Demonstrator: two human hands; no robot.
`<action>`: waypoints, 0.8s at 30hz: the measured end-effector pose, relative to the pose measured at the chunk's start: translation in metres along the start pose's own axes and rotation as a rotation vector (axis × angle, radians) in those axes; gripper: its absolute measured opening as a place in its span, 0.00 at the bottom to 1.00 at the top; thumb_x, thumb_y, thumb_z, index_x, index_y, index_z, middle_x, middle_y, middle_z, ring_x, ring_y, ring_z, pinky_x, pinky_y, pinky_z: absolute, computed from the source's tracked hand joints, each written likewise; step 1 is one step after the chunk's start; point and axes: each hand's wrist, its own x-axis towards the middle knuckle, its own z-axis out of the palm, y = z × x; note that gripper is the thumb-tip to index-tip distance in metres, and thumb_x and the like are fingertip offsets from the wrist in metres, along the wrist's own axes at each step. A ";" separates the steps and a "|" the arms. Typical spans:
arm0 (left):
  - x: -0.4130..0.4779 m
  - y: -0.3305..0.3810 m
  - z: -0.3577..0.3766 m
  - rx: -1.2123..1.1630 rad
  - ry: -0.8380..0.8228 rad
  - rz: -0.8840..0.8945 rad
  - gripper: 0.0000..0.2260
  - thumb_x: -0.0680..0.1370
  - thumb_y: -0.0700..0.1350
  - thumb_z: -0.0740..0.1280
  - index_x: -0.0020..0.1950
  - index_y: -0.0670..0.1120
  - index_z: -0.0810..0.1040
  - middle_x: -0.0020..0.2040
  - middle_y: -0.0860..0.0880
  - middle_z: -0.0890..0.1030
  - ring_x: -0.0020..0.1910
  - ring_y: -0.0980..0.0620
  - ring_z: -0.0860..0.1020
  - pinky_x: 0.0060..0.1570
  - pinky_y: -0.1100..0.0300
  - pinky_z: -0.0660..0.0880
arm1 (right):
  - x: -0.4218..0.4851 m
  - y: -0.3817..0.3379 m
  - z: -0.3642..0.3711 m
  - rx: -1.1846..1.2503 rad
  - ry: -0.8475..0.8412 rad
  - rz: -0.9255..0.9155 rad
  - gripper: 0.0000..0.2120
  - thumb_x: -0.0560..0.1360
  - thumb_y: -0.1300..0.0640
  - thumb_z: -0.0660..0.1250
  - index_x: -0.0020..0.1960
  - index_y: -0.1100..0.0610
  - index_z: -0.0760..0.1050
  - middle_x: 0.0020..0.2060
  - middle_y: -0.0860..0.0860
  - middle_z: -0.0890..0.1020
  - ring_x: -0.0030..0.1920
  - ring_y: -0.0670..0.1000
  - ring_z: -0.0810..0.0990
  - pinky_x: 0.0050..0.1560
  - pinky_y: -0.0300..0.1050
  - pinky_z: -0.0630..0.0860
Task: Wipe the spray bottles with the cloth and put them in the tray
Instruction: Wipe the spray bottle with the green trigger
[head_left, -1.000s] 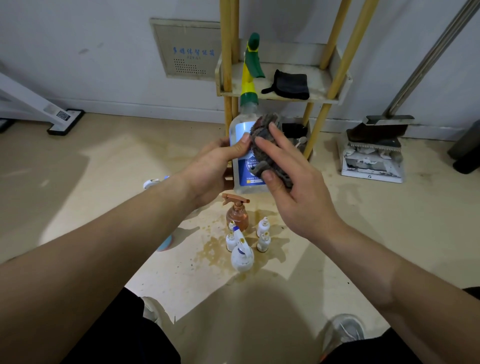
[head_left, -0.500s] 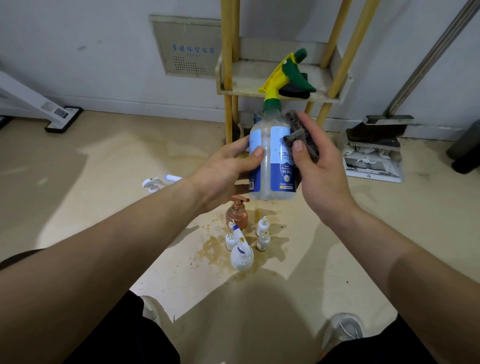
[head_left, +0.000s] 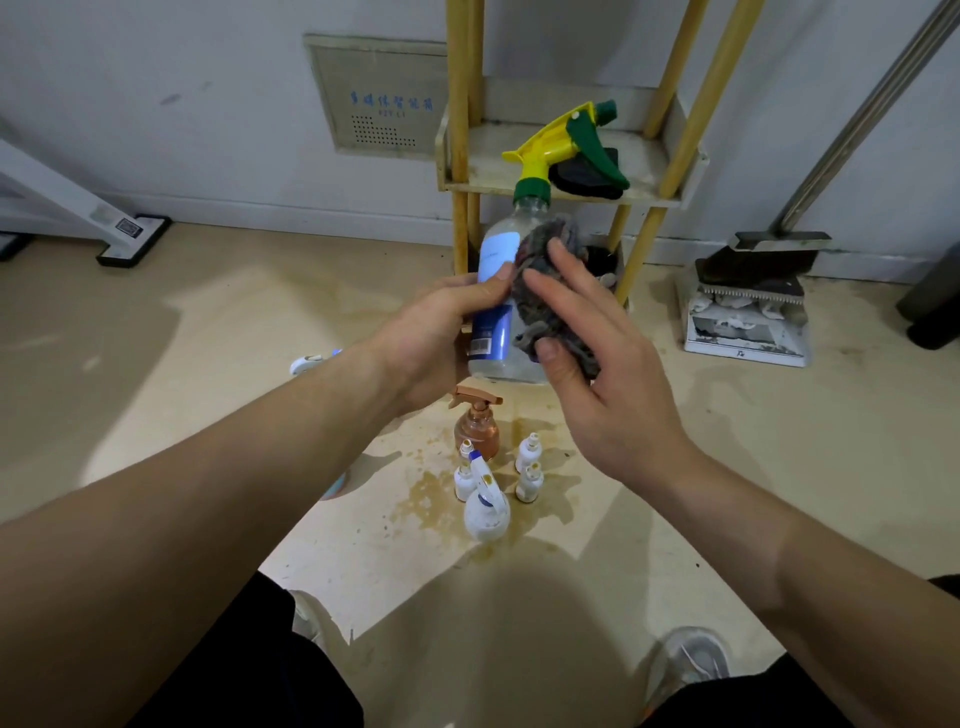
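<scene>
Beige flooring (head_left: 156, 395), stained brown near the middle, runs to a pale wall at the far side, where we see a yellow-posted shelf rack (head_left: 460, 156) whose shallow tray (head_left: 670, 192) holds a dark folded cloth (head_left: 587, 182). We hold a clear plastic spray bottle with a blue label and a yellow-and-green trigger head (head_left: 498, 291) up in front of that rack, tilted slightly with its nozzle pointing right. Our left hand (head_left: 431, 338) grips the bottle's left side, fingers curled around the body and thumb on the label. Our right hand (head_left: 602, 379) presses a crumpled grey cloth (head_left: 545, 291) against the bottle's right side, thumb pinning the cloth's lower edge and the fingers spread flat over it. Below our hands, on the floor, stand an amber spray bottle with a copper-coloured trigger (head_left: 477, 426), four small white bottles (head_left: 529, 452) and a larger white spray bottle (head_left: 487, 512). To the far right sits a white dustpan with a dark brush (head_left: 748, 317).
</scene>
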 end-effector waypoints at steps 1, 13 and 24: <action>0.000 0.000 0.001 0.016 -0.008 0.002 0.22 0.75 0.52 0.70 0.66 0.43 0.79 0.61 0.40 0.81 0.59 0.40 0.79 0.61 0.46 0.75 | 0.001 0.000 0.000 0.027 0.020 0.031 0.25 0.80 0.66 0.64 0.75 0.55 0.68 0.79 0.50 0.62 0.79 0.47 0.59 0.76 0.40 0.61; 0.000 -0.014 0.005 -0.064 0.063 0.006 0.19 0.80 0.44 0.68 0.71 0.46 0.71 0.66 0.42 0.78 0.54 0.46 0.81 0.50 0.47 0.78 | 0.020 0.016 -0.006 0.570 0.243 0.454 0.20 0.82 0.62 0.62 0.71 0.46 0.71 0.67 0.48 0.76 0.67 0.47 0.76 0.66 0.52 0.76; 0.000 -0.017 0.000 -0.053 -0.054 0.044 0.25 0.76 0.46 0.70 0.73 0.50 0.72 0.67 0.38 0.78 0.67 0.35 0.77 0.68 0.31 0.68 | 0.008 0.005 -0.003 0.176 0.005 0.136 0.21 0.80 0.64 0.62 0.71 0.52 0.72 0.77 0.47 0.67 0.77 0.45 0.63 0.76 0.47 0.65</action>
